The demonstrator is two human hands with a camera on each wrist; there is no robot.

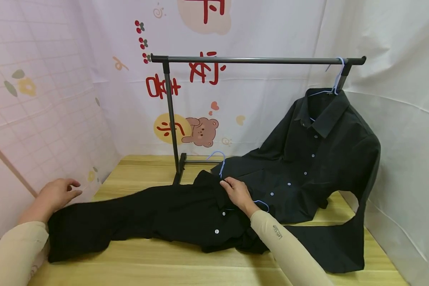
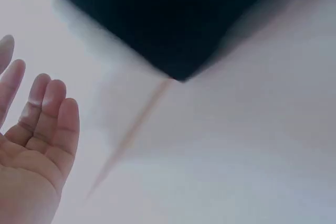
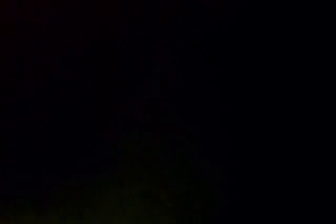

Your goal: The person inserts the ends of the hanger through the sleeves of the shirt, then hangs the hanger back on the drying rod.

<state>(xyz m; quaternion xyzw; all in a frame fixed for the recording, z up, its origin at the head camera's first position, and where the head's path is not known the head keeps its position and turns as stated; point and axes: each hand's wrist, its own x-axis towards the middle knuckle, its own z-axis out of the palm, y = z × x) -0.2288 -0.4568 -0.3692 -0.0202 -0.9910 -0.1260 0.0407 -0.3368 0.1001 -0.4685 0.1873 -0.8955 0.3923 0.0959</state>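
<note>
Left hand [image 1: 58,194], fingers loosely extended, beside a black shirt [image 1: 178,214] spread on the bench [image 1: 146,262]; its palm shows only in the left wrist view; right hand [image 1: 240,194], fingers pinching the shirt near a blue hanger's [image 1: 223,162] hook, the right wrist view being dark; farther right, a second black shirt [image 1: 318,147] hangs from the rack [image 1: 257,60].

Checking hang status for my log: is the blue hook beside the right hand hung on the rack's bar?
No, the hook beside the right hand sits well below the bar.
</note>
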